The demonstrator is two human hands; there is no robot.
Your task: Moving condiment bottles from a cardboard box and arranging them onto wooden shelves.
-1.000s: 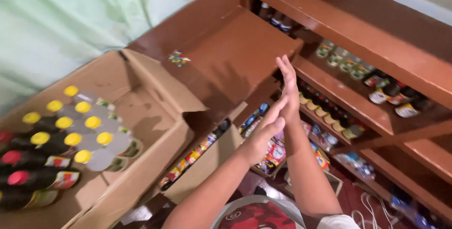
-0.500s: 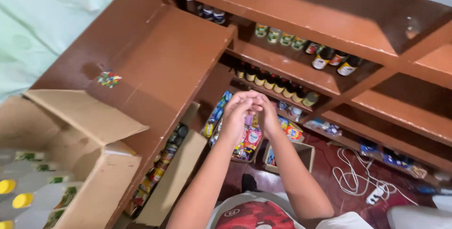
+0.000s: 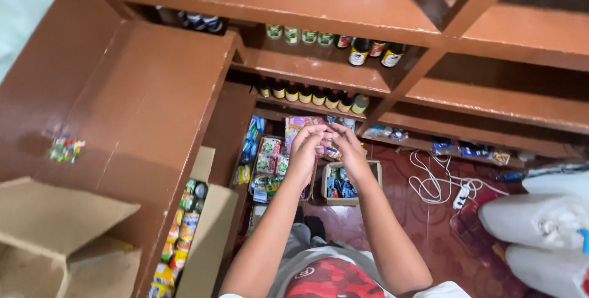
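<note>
From the head view we see our left hand [image 3: 305, 151] and right hand [image 3: 351, 151] raised together, fingertips touching, over the floor [image 3: 429, 224] before the shelves [image 3: 319, 71]. Whether either grip holds anything, we cannot tell. Nearest below them sits a small box [image 3: 343, 183] of packets, with a carton [image 3: 55, 236] on the tabletop [image 3: 141, 108] at left.

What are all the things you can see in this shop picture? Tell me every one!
wooden shelves: several tiers, brown, across the top and middle
dark bottles: a row with yellow caps, on the middle shelf
bottles with labels: three, dark, on the shelf above
wooden counter: one, brown, at left
small coloured bits: a little pile, on the counter
cardboard box: one, tan, flaps open, bottom left
snack packets: many, colourful, on the floor below the shelves
white cable: one, coiled, on the red floor
white sacks: two, at right
left hand: raised, fingertips meeting the right hand
right hand: raised, holds nothing visible
</note>
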